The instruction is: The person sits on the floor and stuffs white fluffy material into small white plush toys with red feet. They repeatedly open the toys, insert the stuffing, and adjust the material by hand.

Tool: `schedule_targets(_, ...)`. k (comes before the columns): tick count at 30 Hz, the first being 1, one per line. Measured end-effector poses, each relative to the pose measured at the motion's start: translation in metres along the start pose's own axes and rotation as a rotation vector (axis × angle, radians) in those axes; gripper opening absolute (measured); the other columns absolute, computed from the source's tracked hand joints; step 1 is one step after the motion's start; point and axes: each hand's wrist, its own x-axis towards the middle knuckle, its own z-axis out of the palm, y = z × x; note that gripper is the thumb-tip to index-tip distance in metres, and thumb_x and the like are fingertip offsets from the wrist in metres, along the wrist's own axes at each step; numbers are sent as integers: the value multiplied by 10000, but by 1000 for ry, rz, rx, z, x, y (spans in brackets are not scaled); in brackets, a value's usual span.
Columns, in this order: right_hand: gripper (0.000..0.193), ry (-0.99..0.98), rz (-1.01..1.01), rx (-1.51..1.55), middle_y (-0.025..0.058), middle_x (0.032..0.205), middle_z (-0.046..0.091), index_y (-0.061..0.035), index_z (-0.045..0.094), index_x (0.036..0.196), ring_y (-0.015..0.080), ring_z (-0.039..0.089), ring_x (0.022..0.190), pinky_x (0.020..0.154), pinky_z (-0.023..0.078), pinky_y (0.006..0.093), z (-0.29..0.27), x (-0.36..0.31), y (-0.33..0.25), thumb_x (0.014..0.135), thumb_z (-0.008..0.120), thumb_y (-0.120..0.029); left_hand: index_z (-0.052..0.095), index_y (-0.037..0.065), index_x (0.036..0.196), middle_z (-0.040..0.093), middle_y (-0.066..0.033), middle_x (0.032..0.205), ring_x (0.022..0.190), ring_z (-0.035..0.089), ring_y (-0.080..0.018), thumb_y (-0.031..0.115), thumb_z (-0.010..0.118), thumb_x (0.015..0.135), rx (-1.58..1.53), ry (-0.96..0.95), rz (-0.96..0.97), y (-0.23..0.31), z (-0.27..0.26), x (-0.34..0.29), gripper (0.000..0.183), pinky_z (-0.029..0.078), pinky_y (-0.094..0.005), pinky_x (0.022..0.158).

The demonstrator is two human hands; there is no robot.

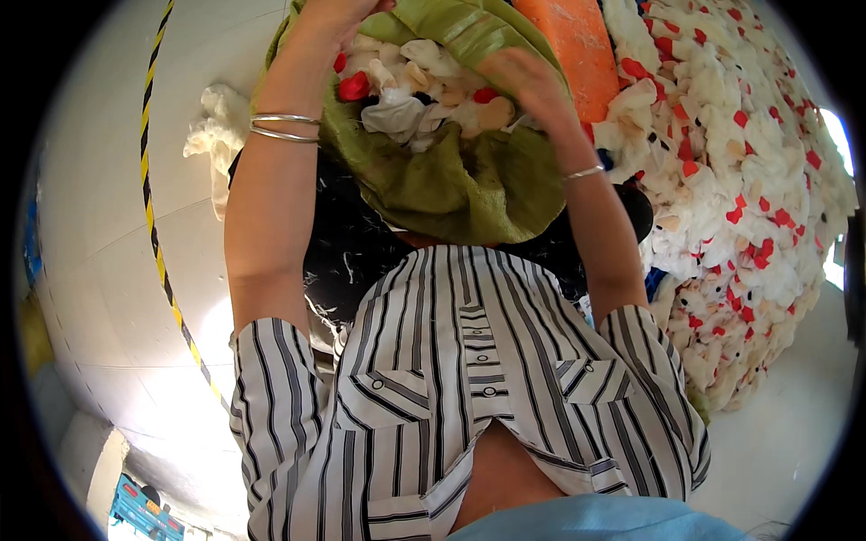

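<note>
We see a green woven sack [451,180] held open in the middle of the view, far from the chest, its mouth full of white, cream and red fabric scraps [424,90]. Our left hand [338,13] reaches the sack's far left rim at the top edge of the picture; it seems to grip the rim, but the fingers are cut off, so we cannot tell for sure. Our right hand [528,81] lies on the scraps at the right of the sack's mouth, fingers loosely curled over them, not clenched. Two silver bangles [284,128] circle the left wrist, one thin bangle [585,171] the right. Just right of the sack lies an orange bag [577,45], and beyond it a big heap of white and red scraps [749,180]. On the left, the pale floor [90,225] carries a yellow-black striped line [153,225]. Near us is the striped shirt [451,397].
</note>
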Motion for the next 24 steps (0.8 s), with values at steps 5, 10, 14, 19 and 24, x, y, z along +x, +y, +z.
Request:
schedule_targets(5,428,-180,371,-26,151,1051,656,-41,626,1127,287,623,979,851,496,378,79,48,84,866,629,-380,639,55,969,651,-6,792,643,557,-56,213,566,925,143,-35,83,15,35,9,180,444,-199,572)
schedule_targets(10,605,-169,-8,-491,230,1302,492,-63,511,1278,395,518,1150,956,441,443,85,74,104,787,683,-372,640,29,940,645,-11,769,630,553,-57,201,563,922,115,31,95,46,51,-5,189,436,-202,565)
schedule_targets(14,868,-632,-267,-682,209,1373,376,-120,403,1396,416,401,1257,1016,389,507,102,83,113,681,775,-440,633,11,941,635,-12,759,626,545,-61,170,557,926,94,45,118,43,49,-4,177,436,-203,571)
schedule_targets(19,976,-706,-184,-661,202,1465,323,-111,289,1445,419,496,1190,939,458,495,130,66,133,666,789,-421,622,-4,950,630,-19,756,641,544,-61,131,541,933,52,46,119,14,47,-13,158,442,-198,582)
schedule_targets(24,780,-716,15,-468,229,1314,517,-94,423,1360,393,606,1044,899,489,450,167,56,186,720,742,-404,622,-6,971,633,-21,770,653,550,-62,134,546,936,58,85,108,13,46,-19,163,448,-197,592)
